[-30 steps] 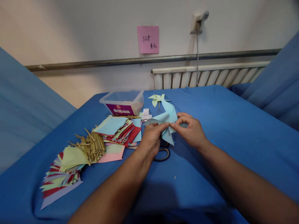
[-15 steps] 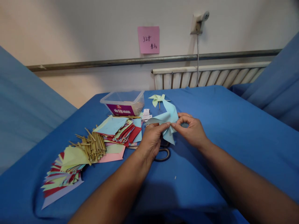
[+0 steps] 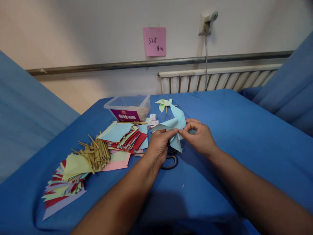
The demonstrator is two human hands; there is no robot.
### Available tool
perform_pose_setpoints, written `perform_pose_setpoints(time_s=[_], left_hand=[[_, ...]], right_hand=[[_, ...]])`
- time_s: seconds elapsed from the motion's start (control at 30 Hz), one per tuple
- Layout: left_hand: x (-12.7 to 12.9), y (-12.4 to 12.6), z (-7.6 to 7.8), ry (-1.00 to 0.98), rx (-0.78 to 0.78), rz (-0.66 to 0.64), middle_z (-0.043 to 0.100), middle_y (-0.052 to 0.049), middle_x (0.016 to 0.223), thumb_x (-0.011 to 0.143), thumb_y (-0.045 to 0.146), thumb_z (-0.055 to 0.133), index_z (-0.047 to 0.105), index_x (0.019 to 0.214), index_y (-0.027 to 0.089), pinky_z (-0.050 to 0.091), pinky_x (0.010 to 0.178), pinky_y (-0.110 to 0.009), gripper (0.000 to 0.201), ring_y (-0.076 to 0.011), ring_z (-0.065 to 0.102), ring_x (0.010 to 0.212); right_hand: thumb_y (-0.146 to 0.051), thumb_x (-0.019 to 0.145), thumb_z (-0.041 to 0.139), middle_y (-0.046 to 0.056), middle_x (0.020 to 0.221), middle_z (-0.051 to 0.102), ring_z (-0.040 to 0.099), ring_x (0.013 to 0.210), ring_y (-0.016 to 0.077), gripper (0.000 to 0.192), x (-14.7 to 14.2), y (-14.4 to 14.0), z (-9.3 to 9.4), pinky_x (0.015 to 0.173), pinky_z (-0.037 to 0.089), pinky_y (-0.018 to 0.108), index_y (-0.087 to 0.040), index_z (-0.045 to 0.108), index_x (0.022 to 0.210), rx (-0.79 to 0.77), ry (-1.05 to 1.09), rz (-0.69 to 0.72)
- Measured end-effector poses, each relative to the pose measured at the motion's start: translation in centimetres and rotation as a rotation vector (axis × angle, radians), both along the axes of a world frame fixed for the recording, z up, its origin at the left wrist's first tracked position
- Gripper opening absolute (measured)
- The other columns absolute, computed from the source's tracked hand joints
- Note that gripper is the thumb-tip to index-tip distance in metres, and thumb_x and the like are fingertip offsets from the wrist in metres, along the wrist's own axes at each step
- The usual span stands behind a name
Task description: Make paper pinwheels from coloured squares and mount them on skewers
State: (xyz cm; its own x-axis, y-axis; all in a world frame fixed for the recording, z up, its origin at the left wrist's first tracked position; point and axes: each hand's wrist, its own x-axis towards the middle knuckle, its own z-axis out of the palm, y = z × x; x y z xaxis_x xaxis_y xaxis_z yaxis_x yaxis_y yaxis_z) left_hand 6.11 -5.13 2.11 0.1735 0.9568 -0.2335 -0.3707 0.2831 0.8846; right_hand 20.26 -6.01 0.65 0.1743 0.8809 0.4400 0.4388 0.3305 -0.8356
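A light blue paper pinwheel (image 3: 175, 122) is held above the blue cloth between both hands. My left hand (image 3: 158, 147) pinches its folded flaps from the left. From the right, my right hand (image 3: 199, 136) pinches the same centre with thumb and forefinger. Black scissors (image 3: 170, 160) lie on the cloth just beneath my left hand, partly hidden by it. A finished pale green pinwheel (image 3: 164, 103) lies farther back.
A clear plastic box (image 3: 128, 107) stands at the back left. Coloured paper squares (image 3: 124, 135) are spread left of my hands, with a bundle of thin sticks (image 3: 96, 152) and another paper pile (image 3: 66, 181) nearer. A radiator (image 3: 217, 80) and wall are behind.
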Motion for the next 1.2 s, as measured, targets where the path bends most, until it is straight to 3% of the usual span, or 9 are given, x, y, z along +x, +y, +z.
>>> perform_pose_setpoints(time_s=[0.9,1.0,1.1,1.2], left_hand=[[0.1,-0.1,0.1,0.008,0.003,0.030,0.067,-0.002,0.063,0.056,0.023,0.081,0.072,0.076,0.012,0.045,0.053,-0.024,0.024,-0.0122,0.058,0.051],[0.1,-0.1,0.1,-0.008,0.008,0.027,0.069,-0.004,0.066,0.057,0.024,0.080,0.073,0.078,0.012,0.048,0.056,-0.026,0.026,-0.0145,0.060,0.054],[0.1,0.0,0.3,-0.034,0.000,-0.003,0.071,-0.006,0.070,0.057,0.022,0.080,0.074,0.084,0.012,0.051,0.063,-0.030,0.029,-0.0174,0.063,0.058],[0.0,0.0,0.4,-0.025,0.001,-0.036,0.071,-0.006,0.071,0.058,0.020,0.078,0.074,0.079,0.013,0.051,0.063,-0.029,0.022,-0.0169,0.063,0.058]], right_hand=[[-0.033,0.072,0.069,0.005,0.085,0.068,0.061,0.105,0.0270,0.022,-0.4,-0.3,0.0,0.098,0.041,0.046,-0.022,0.057,0.057,-0.003,0.045,0.016],[-0.035,0.069,0.074,0.005,0.097,0.068,0.062,0.104,0.0250,0.021,-0.2,-0.1,0.0,0.096,0.044,0.044,-0.021,0.063,0.081,-0.020,0.228,0.009],[-0.037,0.064,0.080,0.005,0.102,0.067,0.065,0.097,0.0229,0.060,0.3,0.2,0.0,0.088,0.050,0.041,-0.023,0.054,0.117,-0.083,0.469,0.024],[-0.038,0.063,0.081,0.003,0.089,0.069,0.068,0.077,0.0207,0.063,0.7,0.3,0.2,0.075,0.054,0.039,-0.021,0.054,0.117,-0.244,0.564,0.143]])
